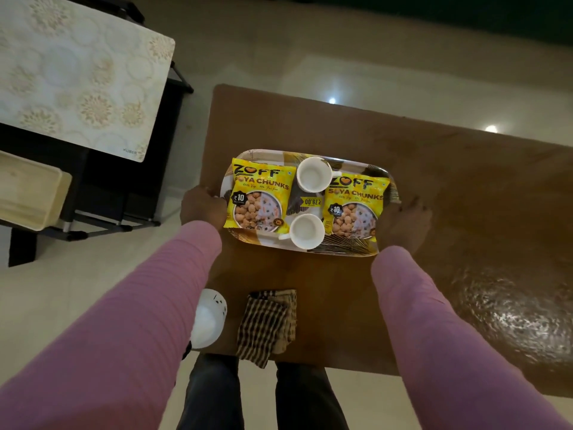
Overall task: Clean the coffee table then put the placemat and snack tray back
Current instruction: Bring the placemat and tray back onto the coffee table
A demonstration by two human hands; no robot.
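You stood at the near edge of the brown counter (434,169), both pink sleeves reaching forward. Your left hand (203,206) gripped the left end of the tray (341,251), fingers curled under its rim; your right hand (406,223) gripped the right end, fingers closed around that rim. Whether the tray rested on the counter or hung just above it, I could not tell. On the tray lay two yellow packets, the left packet (259,197) and the right packet (355,207), with two white cups between them: the far cup (313,174) and the near cup (307,231), both upright and looking empty. Nearer you on the counter lay a folded checked cloth (268,324), its near end hanging over the edge. Just left of it a white bottle (206,319) showed, partly hidden by your left sleeve. The placemat (77,72), pale with gold floral rings, lay well apart on a dark stand (148,187) off to your left.
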